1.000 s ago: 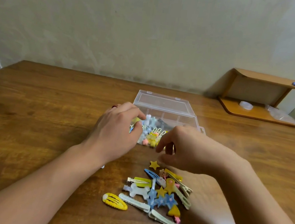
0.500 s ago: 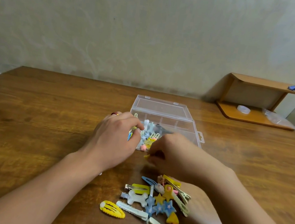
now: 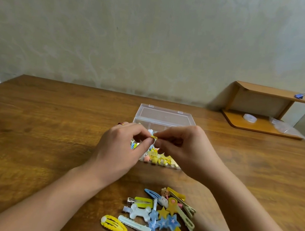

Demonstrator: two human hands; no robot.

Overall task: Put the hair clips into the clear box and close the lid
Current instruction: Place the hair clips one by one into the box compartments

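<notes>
Pinching one small yellow hair clip [image 3: 153, 137] between them, the left hand [image 3: 120, 149] and right hand [image 3: 184, 149] hover over the open clear box [image 3: 164, 116]; its shape is blurred. Remaining hair clips [image 3: 157, 215] lie on the surface [image 3: 31, 139] below the hands.

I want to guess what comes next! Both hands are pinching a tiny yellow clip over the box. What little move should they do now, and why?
Probably lower the small yellow clip into the clear box and let go. The left hand and right hand hold it right above the open box, which already has clips inside, and a pile of hair clips waits on the table.
</notes>
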